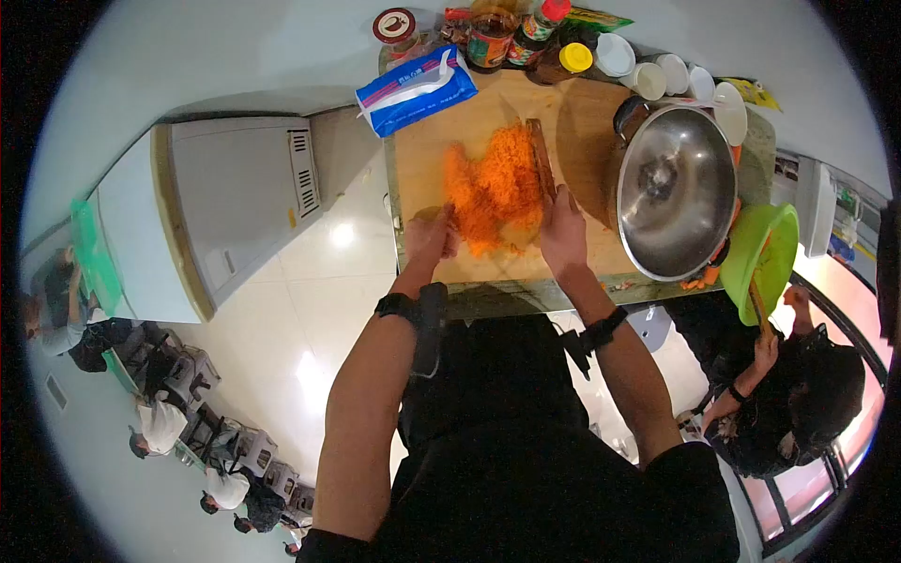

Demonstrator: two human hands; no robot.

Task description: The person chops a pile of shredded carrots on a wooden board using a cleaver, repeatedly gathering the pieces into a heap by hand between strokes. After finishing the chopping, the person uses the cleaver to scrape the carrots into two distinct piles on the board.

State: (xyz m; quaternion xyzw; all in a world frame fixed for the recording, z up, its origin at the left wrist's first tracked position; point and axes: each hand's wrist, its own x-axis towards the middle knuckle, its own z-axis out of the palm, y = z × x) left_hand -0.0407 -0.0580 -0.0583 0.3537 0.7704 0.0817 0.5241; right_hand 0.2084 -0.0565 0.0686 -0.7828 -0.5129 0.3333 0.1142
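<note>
A heap of finely cut carrot point(493, 188) is spread on the wooden cutting board point(582, 113). My right hand point(564, 235) is wrapped round the handle of a kitchen knife point(539, 155). Its blade, seen nearly edge-on, stands along the right side of the heap, pointing away from me. At the heap's lower left edge is my left hand point(432, 238), fingers curled and touching the carrot. What lies inside those fingers, if anything, is hidden.
Right of the board stands a large metal bowl point(676, 192). Beyond it, another person point(784, 403) works at a green basin point(765, 253). Along the back are a blue tissue pack point(418, 89), sauce bottles point(490, 42) and white cups point(615, 56). A white cabinet point(239, 197) stands left.
</note>
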